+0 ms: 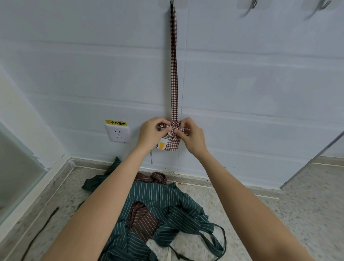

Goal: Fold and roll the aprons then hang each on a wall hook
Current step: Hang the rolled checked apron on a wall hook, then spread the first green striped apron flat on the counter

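A rolled brown-and-white checked apron (172, 143) hangs against the wall by its long checked strap (174, 74), which runs up to a wall hook (171, 2) at the top edge. My left hand (151, 133) pinches the top left of the bundle. My right hand (191, 135) pinches the strap wrapped around the bundle's top. On the floor below lies a crumpled dark green striped apron (167, 203), with a brown striped apron (143, 218) partly under it.
Two more wall hooks (250, 7) (318, 8) stick out at the top right, both bare. A white power socket (118, 135) with a yellow warning label sits left of my hands. A glass panel (16, 177) stands at the left. Green apron ties (214, 240) trail on the speckled floor.
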Demonstrator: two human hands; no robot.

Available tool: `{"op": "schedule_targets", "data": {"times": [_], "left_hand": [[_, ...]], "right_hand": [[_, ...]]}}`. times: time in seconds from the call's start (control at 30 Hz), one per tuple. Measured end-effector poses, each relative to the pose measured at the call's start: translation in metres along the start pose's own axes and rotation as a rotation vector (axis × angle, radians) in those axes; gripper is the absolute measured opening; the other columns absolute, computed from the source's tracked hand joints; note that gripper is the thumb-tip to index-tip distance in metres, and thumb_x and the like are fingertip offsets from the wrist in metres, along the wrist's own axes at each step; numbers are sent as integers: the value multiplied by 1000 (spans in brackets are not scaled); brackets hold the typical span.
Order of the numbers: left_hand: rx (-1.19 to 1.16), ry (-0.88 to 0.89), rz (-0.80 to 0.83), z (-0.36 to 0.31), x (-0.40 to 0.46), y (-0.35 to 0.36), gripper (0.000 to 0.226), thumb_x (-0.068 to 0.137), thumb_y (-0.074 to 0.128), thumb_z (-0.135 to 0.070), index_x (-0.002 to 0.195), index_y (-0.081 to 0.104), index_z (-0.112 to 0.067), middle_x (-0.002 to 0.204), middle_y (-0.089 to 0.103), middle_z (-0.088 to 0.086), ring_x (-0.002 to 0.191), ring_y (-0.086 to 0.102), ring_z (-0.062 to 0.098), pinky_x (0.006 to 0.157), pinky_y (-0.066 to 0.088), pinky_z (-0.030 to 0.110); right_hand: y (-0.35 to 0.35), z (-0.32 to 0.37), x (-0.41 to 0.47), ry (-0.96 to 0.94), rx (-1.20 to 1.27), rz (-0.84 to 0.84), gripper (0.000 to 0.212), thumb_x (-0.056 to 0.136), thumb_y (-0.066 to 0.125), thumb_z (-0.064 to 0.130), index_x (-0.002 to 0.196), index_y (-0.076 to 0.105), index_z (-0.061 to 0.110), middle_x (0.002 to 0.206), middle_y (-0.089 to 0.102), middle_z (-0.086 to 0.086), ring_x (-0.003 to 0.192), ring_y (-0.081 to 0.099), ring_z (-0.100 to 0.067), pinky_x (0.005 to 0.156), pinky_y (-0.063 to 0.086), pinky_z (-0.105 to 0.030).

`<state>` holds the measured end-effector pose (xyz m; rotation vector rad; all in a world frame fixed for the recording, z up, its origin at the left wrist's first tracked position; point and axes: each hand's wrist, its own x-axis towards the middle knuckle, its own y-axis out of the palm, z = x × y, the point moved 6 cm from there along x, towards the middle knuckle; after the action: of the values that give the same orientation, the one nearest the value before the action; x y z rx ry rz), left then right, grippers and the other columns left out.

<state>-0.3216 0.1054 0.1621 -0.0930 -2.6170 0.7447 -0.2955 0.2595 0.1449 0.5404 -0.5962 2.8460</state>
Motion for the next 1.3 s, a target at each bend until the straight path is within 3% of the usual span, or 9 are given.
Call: {"op": "schedule_targets", "data": {"times": [0.27,0.47,0.63,0.77,0.87,0.93,1.0,1.1,1.3], "left_hand": [[36,46,-26,-7,-3,-8,31,77,75,-25,105,66,-16,106,62,-3,97,58,10,82,51,24],[-20,-40,-152,14,-76,-35,22,90,60,-24,112,60,-21,111,58,-9,99,54,3,85,44,14],[188,-276,-15,108,-168,-25,27,92,56,-26,119,58,-23,117,60,-7,109,53,9,95,45,34],[506,-336,256,172,-197,-8,63,88,61,-36,143,32,-28,149,31,-1,138,25,22,110,27,41],[708,-286,437,196,-190,6,96,81,66,-46,149,1,-32,158,-1,-3,144,-4,20,115,7,52],[786,-248,525,207,-176,20,106,76,68,-52,148,-9,-33,158,-7,-4,144,-11,19,114,0,57],[817,-273,608,218,-169,34,110,74,69,-55,148,-10,-33,158,3,-2,144,-7,20,110,-6,59],[897,-330,656,230,-171,46,91,79,65,-52,148,11,-29,145,34,7,140,19,25,112,-4,59],[633,-287,272,190,-152,19,45,90,57,-38,130,51,-18,123,56,7,120,44,27,112,21,50]], "right_hand": [[-7,10,-3,-33,-180,0,28,84,69,28,98,48,16,96,62,3,80,64,-17,68,51,-37],[-10,11,-77,-217,-371,-234,19,89,59,15,107,56,8,107,55,-6,99,49,-19,76,39,-21],[61,-57,-143,-106,-550,290,31,84,66,20,113,58,13,120,51,-10,110,48,-30,90,45,-44],[97,-124,-176,364,-856,724,99,77,69,51,148,1,39,156,-7,-13,140,0,-46,106,11,-69],[101,-148,-191,504,-911,809,121,72,74,50,141,-24,43,154,-22,-17,139,1,-50,105,18,-68],[100,-160,-195,532,-924,813,124,73,76,44,139,-28,43,154,-15,-21,130,33,-46,96,43,-55],[101,-168,-196,516,-892,808,119,79,75,31,140,-26,43,147,19,-26,100,57,-36,75,54,-41],[94,-169,-187,425,-803,744,97,88,61,13,145,-11,44,109,55,-17,82,59,-31,70,54,-43],[45,-125,-144,303,-435,536,75,83,68,19,144,27,34,121,61,-10,102,60,-28,77,45,-29]]}}
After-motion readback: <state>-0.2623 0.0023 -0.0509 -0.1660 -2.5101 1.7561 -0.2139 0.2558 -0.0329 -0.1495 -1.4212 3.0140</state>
